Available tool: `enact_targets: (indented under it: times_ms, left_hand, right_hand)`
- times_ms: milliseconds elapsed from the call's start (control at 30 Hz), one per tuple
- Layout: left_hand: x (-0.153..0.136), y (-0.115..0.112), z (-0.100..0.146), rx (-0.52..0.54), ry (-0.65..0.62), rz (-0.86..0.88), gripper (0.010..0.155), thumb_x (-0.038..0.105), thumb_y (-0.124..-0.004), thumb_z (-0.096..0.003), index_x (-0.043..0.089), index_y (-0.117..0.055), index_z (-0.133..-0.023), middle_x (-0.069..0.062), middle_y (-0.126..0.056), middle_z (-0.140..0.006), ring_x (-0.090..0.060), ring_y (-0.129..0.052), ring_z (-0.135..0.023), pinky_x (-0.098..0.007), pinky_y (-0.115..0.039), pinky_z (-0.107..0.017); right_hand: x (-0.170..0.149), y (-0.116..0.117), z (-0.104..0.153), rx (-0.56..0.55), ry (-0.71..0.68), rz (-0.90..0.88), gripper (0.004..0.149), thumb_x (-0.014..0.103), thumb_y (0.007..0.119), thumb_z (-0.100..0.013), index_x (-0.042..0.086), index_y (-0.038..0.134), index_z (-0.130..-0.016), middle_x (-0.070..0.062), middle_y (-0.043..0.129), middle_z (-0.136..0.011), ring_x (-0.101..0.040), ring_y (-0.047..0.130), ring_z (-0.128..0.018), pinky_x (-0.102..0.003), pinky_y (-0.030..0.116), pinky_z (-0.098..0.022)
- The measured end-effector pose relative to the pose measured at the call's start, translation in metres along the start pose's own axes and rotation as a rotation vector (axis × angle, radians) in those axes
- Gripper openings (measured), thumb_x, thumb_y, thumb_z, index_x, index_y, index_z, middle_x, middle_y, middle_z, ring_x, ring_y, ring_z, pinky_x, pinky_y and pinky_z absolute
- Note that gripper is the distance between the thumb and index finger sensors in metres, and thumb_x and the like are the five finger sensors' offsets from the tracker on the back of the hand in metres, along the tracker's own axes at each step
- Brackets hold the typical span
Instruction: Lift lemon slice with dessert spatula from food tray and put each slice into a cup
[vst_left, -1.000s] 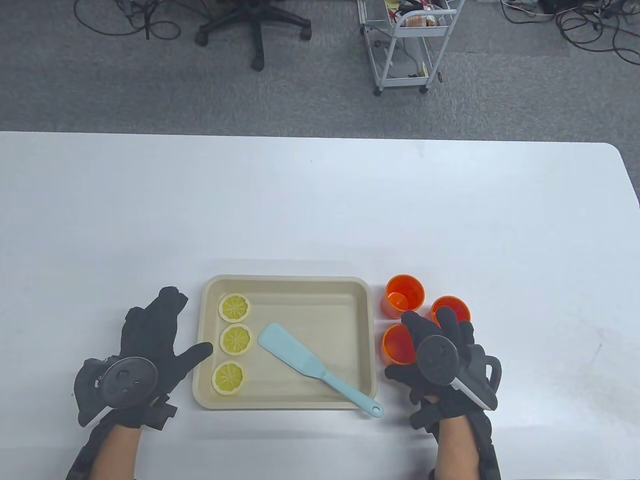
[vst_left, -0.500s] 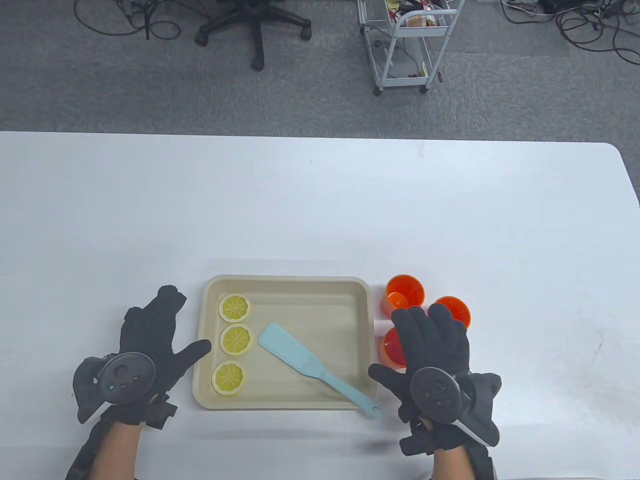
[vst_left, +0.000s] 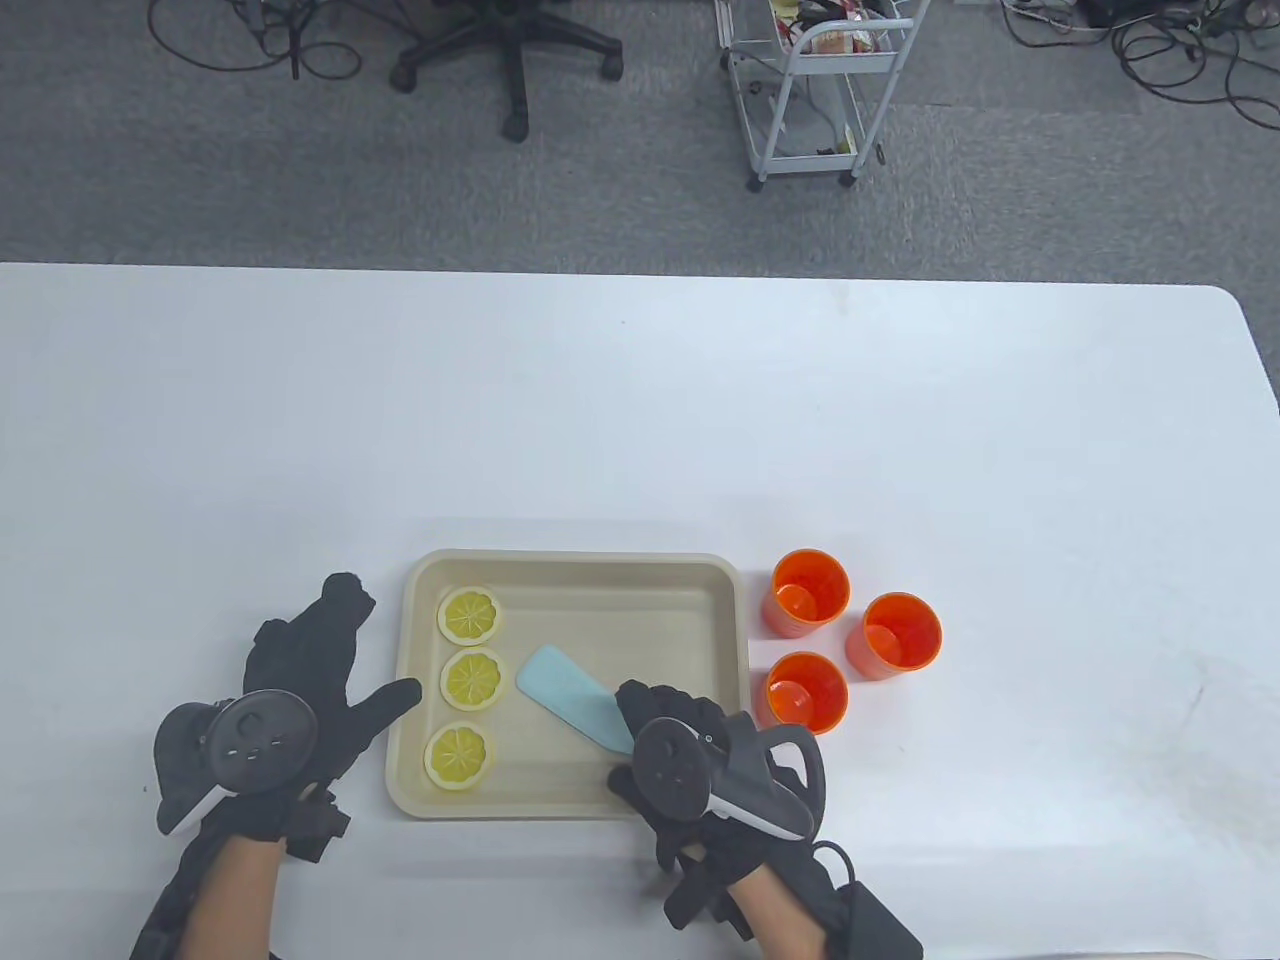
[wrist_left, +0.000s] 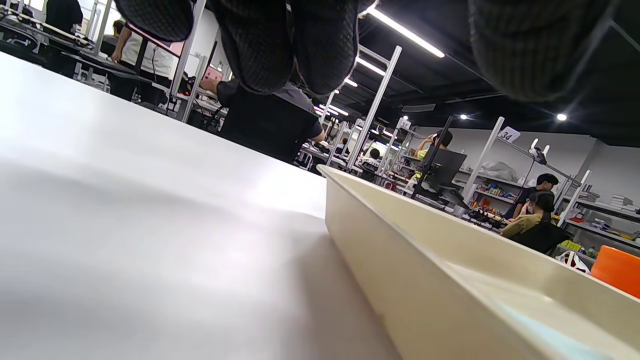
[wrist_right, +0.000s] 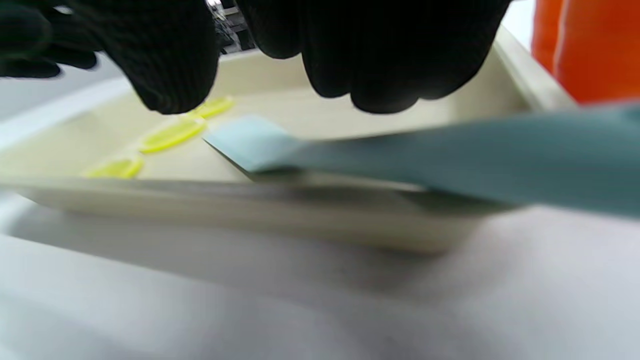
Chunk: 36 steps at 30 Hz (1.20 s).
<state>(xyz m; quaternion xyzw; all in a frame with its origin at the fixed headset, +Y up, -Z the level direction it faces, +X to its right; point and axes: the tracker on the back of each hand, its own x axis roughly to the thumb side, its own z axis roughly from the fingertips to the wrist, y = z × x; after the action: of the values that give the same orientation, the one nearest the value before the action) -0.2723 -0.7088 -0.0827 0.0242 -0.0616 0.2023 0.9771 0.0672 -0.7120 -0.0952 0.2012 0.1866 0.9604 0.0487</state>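
Observation:
Three lemon slices (vst_left: 469, 615) (vst_left: 471, 679) (vst_left: 458, 755) lie in a column at the left of the beige food tray (vst_left: 575, 560). A light blue dessert spatula (vst_left: 565, 695) lies diagonally in the tray, its handle hidden under my right hand (vst_left: 665, 725). In the right wrist view the fingers (wrist_right: 390, 60) hang just above the spatula (wrist_right: 450, 150) with a gap, and the slices (wrist_right: 172, 135) lie beyond. Three orange cups (vst_left: 810, 590) (vst_left: 895, 635) (vst_left: 805, 692) stand right of the tray. My left hand (vst_left: 330, 660) lies flat beside the tray's left wall, thumb at the rim.
The white table (vst_left: 640, 400) stretches far beyond the tray. In the left wrist view the tray wall (wrist_left: 400, 260) runs close by and an orange cup (wrist_left: 617, 270) shows at the right edge. An office chair and a wire cart stand on the floor behind.
My right hand has moved left and back from over the cups to above the spatula handle at the tray's near right corner. All three cups now show. The left hand has stayed put.

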Motion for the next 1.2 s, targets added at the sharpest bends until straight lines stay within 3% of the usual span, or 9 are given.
enact_targets:
  times_ms: [167,400,700,900,1067,1200]
  left_hand:
    - [0.000,-0.005,-0.003,-0.064,0.006,-0.007,0.103,0.067,-0.078,-0.0523,0.014,-0.023,-0.121,-0.012,-0.061,-0.122,-0.046,-0.066,-0.112,-0.074,-0.050,-0.079]
    - [0.000,-0.016,-0.008,-0.187,0.075,0.008,0.096,0.063,-0.076,-0.0560,0.014,-0.025,-0.121,-0.013,-0.063,-0.121,-0.047,-0.069,-0.109,-0.071,-0.057,-0.078]
    - [-0.004,-0.019,-0.008,-0.280,0.225,0.174,0.092,0.058,-0.076,-0.0589,0.009,-0.027,-0.121,-0.017,-0.070,-0.115,-0.043,-0.085,-0.096,-0.062,-0.071,-0.071]
    - [-0.007,-0.026,-0.012,-0.341,0.282,0.154,0.091,0.055,-0.078,-0.0582,0.002,-0.033,-0.118,-0.013,-0.084,-0.100,-0.023,-0.103,-0.072,-0.048,-0.087,-0.057]
    - [-0.010,-0.034,-0.016,-0.409,0.279,0.190,0.085,0.052,-0.082,-0.0565,0.002,-0.047,-0.115,-0.005,-0.094,-0.085,-0.010,-0.108,-0.055,-0.039,-0.092,-0.047]
    - [-0.008,-0.038,-0.018,-0.436,0.270,0.166,0.082,0.049,-0.082,-0.0575,0.003,-0.046,-0.115,-0.001,-0.094,-0.079,-0.004,-0.107,-0.048,-0.036,-0.093,-0.046]
  right_hand:
    - [-0.002,0.015,-0.012,0.168,0.105,0.024,0.072,0.043,0.083,-0.056,0.012,0.050,-0.112,-0.015,0.071,-0.103,-0.031,0.092,-0.083,-0.047,0.079,-0.061]
    - [0.001,0.019,-0.018,0.150,0.135,0.074,0.066,0.039,0.087,-0.054,0.012,0.059,-0.107,-0.010,0.082,-0.092,-0.024,0.099,-0.071,-0.044,0.083,-0.055]
    - [0.017,0.010,-0.007,-0.033,0.119,0.252,0.061,0.036,0.085,-0.054,0.014,0.062,-0.106,-0.008,0.083,-0.090,-0.022,0.099,-0.068,-0.044,0.083,-0.055]
    - [0.024,0.000,0.008,-0.141,0.123,0.325,0.060,0.035,0.085,-0.054,0.014,0.063,-0.107,-0.009,0.083,-0.091,-0.023,0.098,-0.069,-0.045,0.083,-0.057]
    - [0.028,-0.006,0.015,-0.215,0.131,0.396,0.059,0.035,0.084,-0.054,0.017,0.063,-0.107,-0.008,0.082,-0.092,-0.023,0.097,-0.071,-0.045,0.082,-0.059]
    - [0.030,-0.009,0.018,-0.258,0.155,0.477,0.058,0.036,0.083,-0.055,0.022,0.063,-0.107,-0.006,0.080,-0.094,-0.024,0.094,-0.075,-0.047,0.077,-0.063]
